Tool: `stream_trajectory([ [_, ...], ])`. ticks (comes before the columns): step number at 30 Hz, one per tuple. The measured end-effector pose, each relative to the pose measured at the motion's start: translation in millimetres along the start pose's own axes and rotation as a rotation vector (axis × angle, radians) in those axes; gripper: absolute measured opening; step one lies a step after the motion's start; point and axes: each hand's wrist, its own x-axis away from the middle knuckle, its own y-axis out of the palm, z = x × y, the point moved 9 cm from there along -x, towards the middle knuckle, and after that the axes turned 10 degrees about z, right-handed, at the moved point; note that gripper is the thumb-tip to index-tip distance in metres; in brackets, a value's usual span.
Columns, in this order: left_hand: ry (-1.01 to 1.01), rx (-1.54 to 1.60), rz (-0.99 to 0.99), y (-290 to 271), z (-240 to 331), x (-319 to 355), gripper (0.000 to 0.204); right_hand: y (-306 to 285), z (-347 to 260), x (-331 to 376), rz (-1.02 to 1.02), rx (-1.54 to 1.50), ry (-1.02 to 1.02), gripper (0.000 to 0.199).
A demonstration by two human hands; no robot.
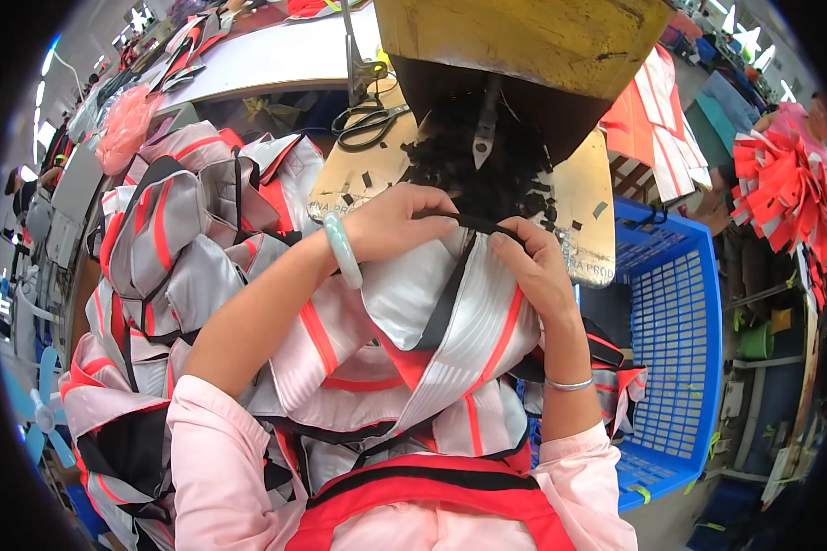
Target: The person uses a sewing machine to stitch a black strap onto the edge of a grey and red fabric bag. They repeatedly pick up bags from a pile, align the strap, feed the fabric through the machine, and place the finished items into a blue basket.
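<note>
Both of my hands pinch the black edge of a silver-grey sewn fabric piece [413, 294] with coral stripes and a black strip. My left hand [400, 220], below a pale green bangle, holds this edge from the left, fingers curled over it. On the other side, my right hand [535, 266] grips the same edge between thumb and fingers. The piece hangs down toward my lap over more striped fabric. Just beyond my hands, a pointed metal tip [483, 138] juts from a yellow machine [524, 37] above a board [579, 188] strewn with black scraps.
Black-handled scissors [368, 127] lie on the board's left. Similar striped pieces [179, 239] are heaped at my left. A blue plastic crate [675, 321] stands at my right, with coral strips [786, 188] hanging beyond it. A white table [276, 55] stretches across the back left.
</note>
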Motion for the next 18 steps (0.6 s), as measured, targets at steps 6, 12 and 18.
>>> stream_trajectory([
  [6,-0.052,-0.068,-0.005,-17.4,-12.6,-25.3,0.022,7.9,1.7,-20.3,0.037,-0.094,0.026,0.022],
  [12,-0.146,-0.018,0.023,-21.1,-19.6,-40.4,0.023,10.5,11.8,-38.0,0.026,-0.246,0.043,0.017],
  [18,-0.192,-0.079,0.032,-24.1,-32.9,-53.8,0.027,11.4,20.1,-48.0,0.052,-0.278,0.107,0.019],
])
